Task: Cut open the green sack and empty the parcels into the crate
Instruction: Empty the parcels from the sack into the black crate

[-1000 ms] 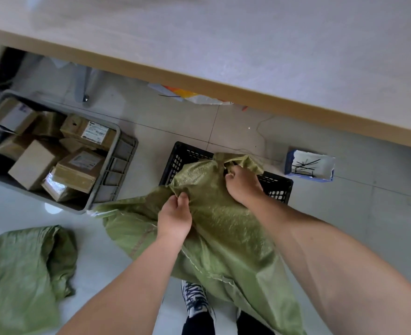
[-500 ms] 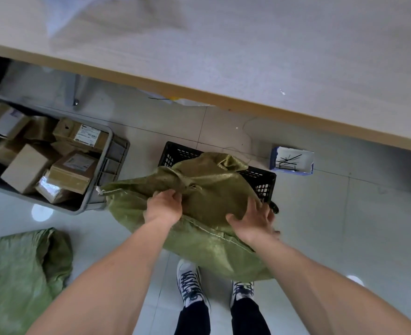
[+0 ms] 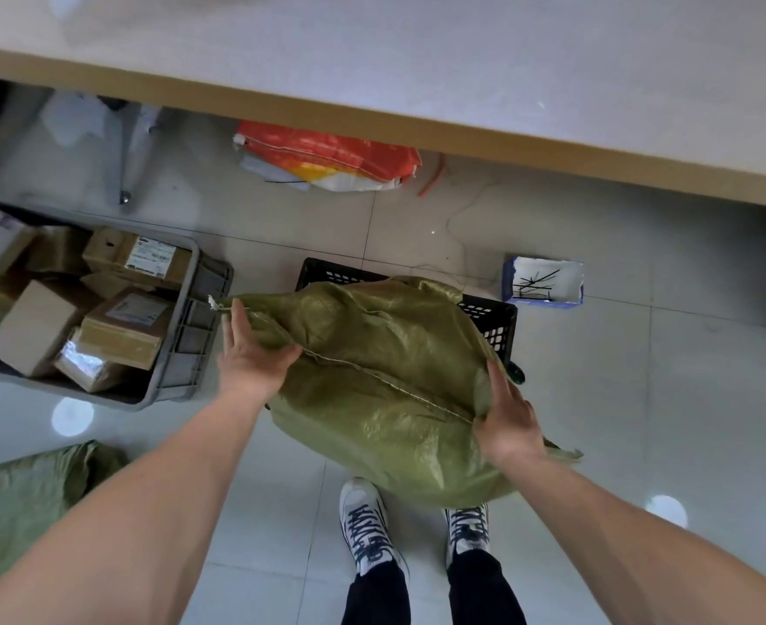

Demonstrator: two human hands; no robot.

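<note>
While both hands rest on it, one bulging green woven sack (image 3: 385, 381) lies across the black slotted plastic crate (image 3: 484, 313), hiding the crate's inside. Left hand (image 3: 254, 358) lies spread flat at the sack's nine o'clock corner; right hand (image 3: 505, 421) pinches the stitched seam at four o'clock. One grey bin (image 3: 182, 345) at nine o'clock holds several cardboard parcels (image 3: 119, 331), cut off at the frame edge.

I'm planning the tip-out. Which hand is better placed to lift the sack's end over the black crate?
Probably the right hand: it grips the green sack at its near seam, while the left hand lies flat.
</note>
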